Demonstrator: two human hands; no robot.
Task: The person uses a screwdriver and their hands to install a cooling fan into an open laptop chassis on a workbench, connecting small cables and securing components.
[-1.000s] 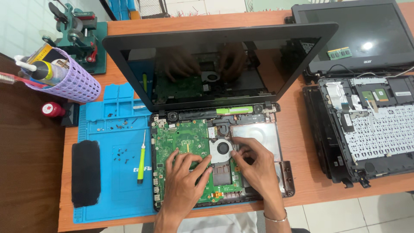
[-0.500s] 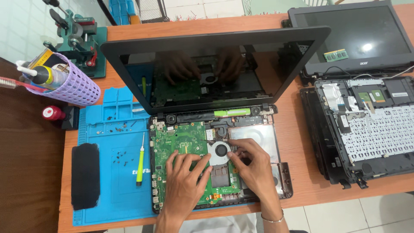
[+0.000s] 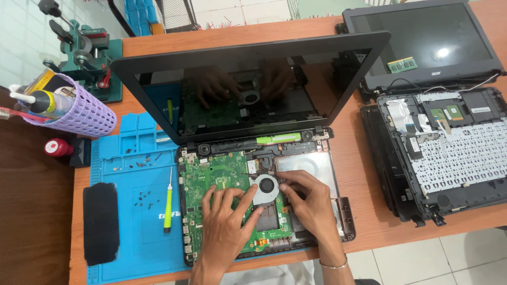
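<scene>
Orange workbench [image 3: 364,158], with an opened laptop [image 3: 253,158] at centre, its screen tilted back and away from you.

Left of it on the blue mat [image 3: 121,211], a green-handled screwdriver [image 3: 168,203] lies with its long axis running away from you, tip at the far end. Your left hand [image 3: 224,224] rests on the green board [image 3: 216,177], fingers spread flat, gripping nothing. Your right hand [image 3: 311,203] has its fingertips curled onto the round fan [image 3: 265,186], beside the board. Farther right lies a dismantled second laptop [image 3: 449,153].
</scene>
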